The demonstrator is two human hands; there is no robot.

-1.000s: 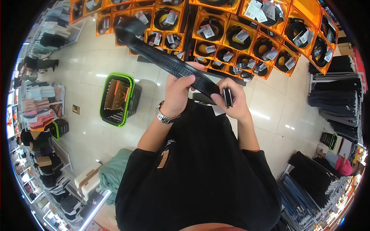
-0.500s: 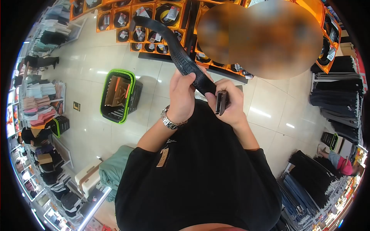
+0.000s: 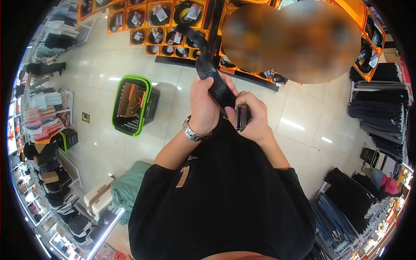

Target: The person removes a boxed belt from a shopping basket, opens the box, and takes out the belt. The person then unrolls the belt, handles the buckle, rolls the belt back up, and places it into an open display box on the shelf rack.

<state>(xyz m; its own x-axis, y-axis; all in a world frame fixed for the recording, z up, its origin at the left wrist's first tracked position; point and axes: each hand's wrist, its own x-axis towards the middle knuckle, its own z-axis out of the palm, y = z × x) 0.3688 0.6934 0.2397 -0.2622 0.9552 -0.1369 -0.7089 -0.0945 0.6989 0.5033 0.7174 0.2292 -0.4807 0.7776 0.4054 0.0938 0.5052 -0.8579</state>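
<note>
Just beyond the front of the wearer's black T-shirt (image 3: 221, 186), a black textured leather belt (image 3: 220, 92) is held up between two bare hands, above a pale tiled floor (image 3: 97, 104). The left hand (image 3: 203, 103), with a silver link-band watch (image 3: 195, 131) at its wrist, is closed part-way round the strap, its thumb on the near face and fingers showing past the far edge. The right hand (image 3: 255, 116) is curled about the buckle end, thumb against one side and bent fingers on the other, with the dark, shiny metal buckle (image 3: 243, 118) standing between them. From the left hand the strap's free length bends and runs up and away, its far end in front of an orange compartmented display (image 3: 352, 12). There, coiled belts (image 3: 175, 15) with white tags sit in separate cells; a blurred patch hides much of the display's right part. On the floor to the left, well apart from the hands, stands a black shopping basket with a bright green rim (image 3: 116, 103), brown pieces inside it. Lower left, a green cloth (image 3: 130, 186) lies bunched beside a pale case (image 3: 99, 200); to the right, dark trousers (image 3: 377, 108) hang on a rack.
</note>
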